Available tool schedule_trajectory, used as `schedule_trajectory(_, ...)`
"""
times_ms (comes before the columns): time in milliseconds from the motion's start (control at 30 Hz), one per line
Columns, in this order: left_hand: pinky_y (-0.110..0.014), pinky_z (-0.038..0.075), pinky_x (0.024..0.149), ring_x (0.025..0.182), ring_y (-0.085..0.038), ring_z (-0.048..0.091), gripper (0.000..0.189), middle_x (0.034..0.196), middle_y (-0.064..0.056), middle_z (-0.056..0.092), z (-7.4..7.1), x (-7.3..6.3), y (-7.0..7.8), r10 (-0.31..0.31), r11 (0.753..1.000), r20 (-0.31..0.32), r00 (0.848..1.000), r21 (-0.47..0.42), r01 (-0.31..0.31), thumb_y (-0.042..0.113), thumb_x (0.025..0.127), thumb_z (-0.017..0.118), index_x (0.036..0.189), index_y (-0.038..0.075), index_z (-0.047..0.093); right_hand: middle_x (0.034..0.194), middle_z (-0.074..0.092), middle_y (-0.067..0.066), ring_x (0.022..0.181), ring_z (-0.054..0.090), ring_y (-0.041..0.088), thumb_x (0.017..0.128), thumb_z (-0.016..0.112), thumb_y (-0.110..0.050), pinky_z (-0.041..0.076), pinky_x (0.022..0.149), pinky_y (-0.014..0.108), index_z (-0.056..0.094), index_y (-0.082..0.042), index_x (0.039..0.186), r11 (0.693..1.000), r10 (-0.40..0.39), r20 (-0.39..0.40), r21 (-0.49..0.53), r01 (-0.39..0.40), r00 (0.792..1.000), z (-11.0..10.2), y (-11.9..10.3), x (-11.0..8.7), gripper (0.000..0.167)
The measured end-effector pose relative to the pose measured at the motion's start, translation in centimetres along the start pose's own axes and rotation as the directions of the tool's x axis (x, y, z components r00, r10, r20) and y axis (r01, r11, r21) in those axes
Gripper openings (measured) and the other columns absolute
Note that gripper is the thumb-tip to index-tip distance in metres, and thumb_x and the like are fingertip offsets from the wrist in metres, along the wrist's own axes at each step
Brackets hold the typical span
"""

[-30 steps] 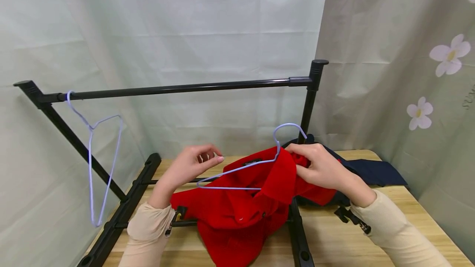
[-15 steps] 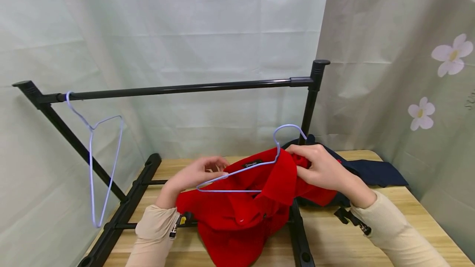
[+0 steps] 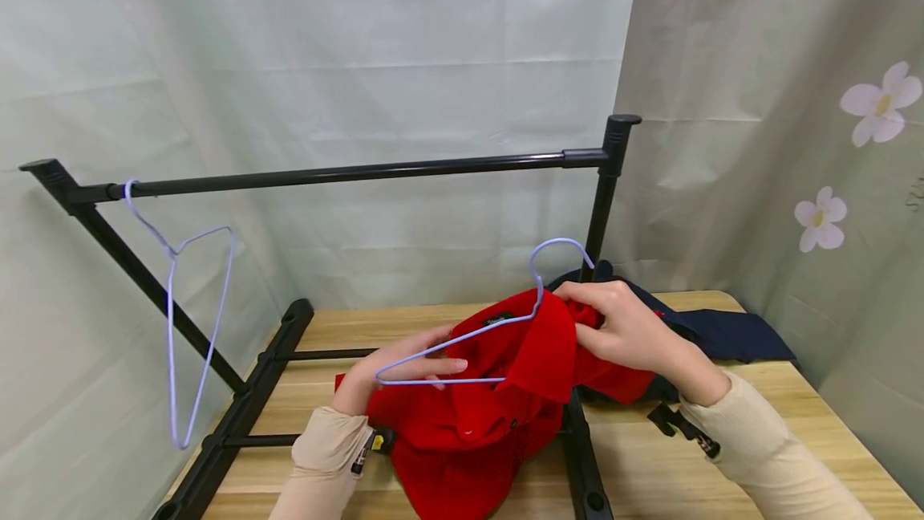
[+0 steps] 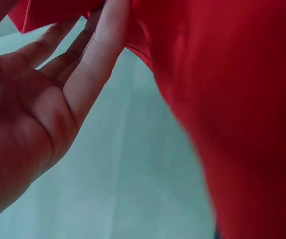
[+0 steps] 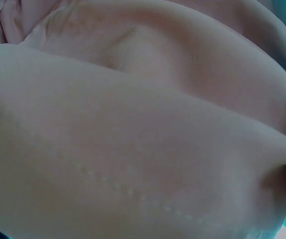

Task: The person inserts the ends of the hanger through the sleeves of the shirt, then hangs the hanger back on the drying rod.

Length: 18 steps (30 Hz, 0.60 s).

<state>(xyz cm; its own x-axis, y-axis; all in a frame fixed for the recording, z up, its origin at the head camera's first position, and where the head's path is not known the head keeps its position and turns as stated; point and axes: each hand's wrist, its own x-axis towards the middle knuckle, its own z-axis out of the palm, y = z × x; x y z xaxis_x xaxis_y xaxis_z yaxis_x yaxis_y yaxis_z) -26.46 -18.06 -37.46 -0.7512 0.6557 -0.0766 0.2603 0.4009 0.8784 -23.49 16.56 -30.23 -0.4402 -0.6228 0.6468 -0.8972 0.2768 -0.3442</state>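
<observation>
A red collared shirt (image 3: 462, 432) lies bunched in front of me, its dark neck label partly showing. Through its neck opening runs a lilac wire hanger (image 3: 462, 381), hook upward; its right half is hidden inside the cloth. My right hand (image 3: 628, 327) pinches the shirt at the right shoulder, just beside the collar. Behind the hanger's bare left end is my left hand (image 3: 393, 350), fingers extended at the shirt's left neck edge. In the left wrist view, the straight fingers (image 4: 95, 59) touch the red cloth. A beige sleeve (image 5: 133, 124) fills the right wrist view.
A black rack spans the wooden table (image 3: 780, 440), with its top bar (image 3: 346, 174) behind the shirt. Another lilac hanger (image 3: 171, 327) hangs bare at the bar's left end. Navy clothing (image 3: 736, 335) lies at the back right, beside the rack's right post (image 3: 605, 199).
My left hand has moved right and down, from beside the hanger's left arm to behind it, fingers reaching the shirt's neck. The right hand keeps its grip in the same place.
</observation>
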Motion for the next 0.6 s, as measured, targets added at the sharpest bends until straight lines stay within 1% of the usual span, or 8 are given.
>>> schedule_trajectory(67, -0.032, 0.055, 0.080, 0.084, -0.022, 0.069, 0.060, 0.109, -0.009, 0.063, 0.9, 0.3, 0.3, -0.009, 1.000, 0.005, 1.000, -0.021, 0.009, 0.035, 0.096, 0.069, 0.144, 0.007, 0.046, 0.088, 0.067, -0.010, 0.070, 0.057, 0.003, 0.086, 0.066, 0.004, 0.049, 0.058, 0.023, 0.066, -0.015, 0.108, 1.000, 0.000, -0.003, -0.002, 0.000, 1.000, 0.0, 0.1, 0.0, 0.029)
schedule_trajectory(167, -0.029, 0.054, 0.076, 0.081, -0.018, 0.067, 0.056, 0.099, -0.007, 0.064, 2.3, 0.7, 0.9, 0.001, 0.998, 0.013, 1.000, -0.067, 0.000, 0.027, 0.094, 0.072, 0.138, 0.001, 0.047, 0.089, 0.067, -0.010, 0.070, 0.056, 0.004, 0.086, 0.066, 0.004, 0.048, 0.058, 0.023, 0.066, -0.015, 0.108, 1.000, -0.001, -0.007, -0.007, 0.001, 1.000, 0.1, 0.2, -0.1, 0.029)
schedule_trajectory(233, -0.030, 0.055, 0.074, 0.083, -0.016, 0.066, 0.052, 0.103, -0.005, 0.064, 3.1, 1.1, 1.0, 0.013, 0.995, 0.026, 1.000, -0.099, -0.011, 0.022, 0.093, 0.073, 0.134, 0.001, 0.048, 0.090, 0.068, -0.009, 0.071, 0.057, 0.004, 0.086, 0.066, 0.004, 0.049, 0.059, 0.023, 0.066, -0.014, 0.108, 1.000, -0.002, -0.007, -0.007, 0.002, 1.000, 0.1, 0.2, -0.1, 0.029)
schedule_trajectory(267, -0.031, 0.056, 0.074, 0.085, -0.016, 0.066, 0.056, 0.109, -0.005, 0.063, 3.4, 1.2, 0.9, 0.016, 0.993, 0.035, 0.999, -0.113, -0.012, 0.021, 0.093, 0.073, 0.139, 0.002, 0.046, 0.090, 0.068, -0.009, 0.072, 0.058, 0.004, 0.086, 0.066, 0.004, 0.049, 0.059, 0.024, 0.066, -0.014, 0.109, 1.000, -0.002, -0.008, -0.008, 0.002, 1.000, 0.1, 0.2, -0.1, 0.028)
schedule_trajectory(333, -0.031, 0.056, 0.074, 0.083, -0.015, 0.067, 0.057, 0.110, -0.004, 0.063, 3.8, 1.6, 0.3, 0.027, 0.995, 0.040, 0.999, -0.094, -0.023, 0.020, 0.093, 0.073, 0.141, 0.007, 0.046, 0.091, 0.069, -0.009, 0.073, 0.058, 0.004, 0.086, 0.066, 0.003, 0.050, 0.060, 0.024, 0.066, -0.014, 0.109, 1.000, 0.000, -0.006, -0.007, -0.001, 1.000, 0.1, 0.2, -0.1, 0.028)
schedule_trajectory(400, -0.032, 0.057, 0.074, 0.084, -0.014, 0.067, 0.057, 0.111, -0.003, 0.063, 4.0, 1.9, -0.4, 0.020, 0.998, 0.041, 0.999, -0.063, -0.018, 0.024, 0.093, 0.074, 0.142, 0.012, 0.047, 0.092, 0.069, -0.009, 0.073, 0.059, 0.004, 0.086, 0.067, 0.002, 0.050, 0.060, 0.024, 0.066, -0.014, 0.109, 1.000, 0.005, -0.006, -0.008, -0.005, 1.000, 0.1, 0.2, -0.2, 0.028)
schedule_trajectory(533, -0.030, 0.055, 0.074, 0.083, -0.014, 0.068, 0.051, 0.103, 0.000, 0.066, 4.1, 2.0, -1.4, 0.011, 1.000, 0.024, 1.000, -0.002, -0.011, 0.026, 0.093, 0.073, 0.136, 0.011, 0.050, 0.091, 0.068, -0.010, 0.072, 0.058, 0.004, 0.086, 0.067, 0.003, 0.050, 0.059, 0.024, 0.066, -0.014, 0.109, 1.000, 0.006, -0.010, -0.007, -0.006, 1.000, 0.2, 0.3, -0.3, 0.029)
schedule_trajectory(600, -0.029, 0.053, 0.079, 0.088, -0.013, 0.066, 0.050, 0.105, 0.000, 0.066, 4.0, 1.9, -1.6, 0.026, 0.999, 0.022, 0.999, 0.029, -0.026, 0.027, 0.093, 0.071, 0.136, 0.011, 0.049, 0.090, 0.068, -0.010, 0.072, 0.057, 0.004, 0.086, 0.066, 0.003, 0.049, 0.059, 0.024, 0.066, -0.014, 0.108, 1.000, 0.008, -0.018, -0.013, -0.008, 1.000, 0.2, 0.3, -0.3, 0.028)
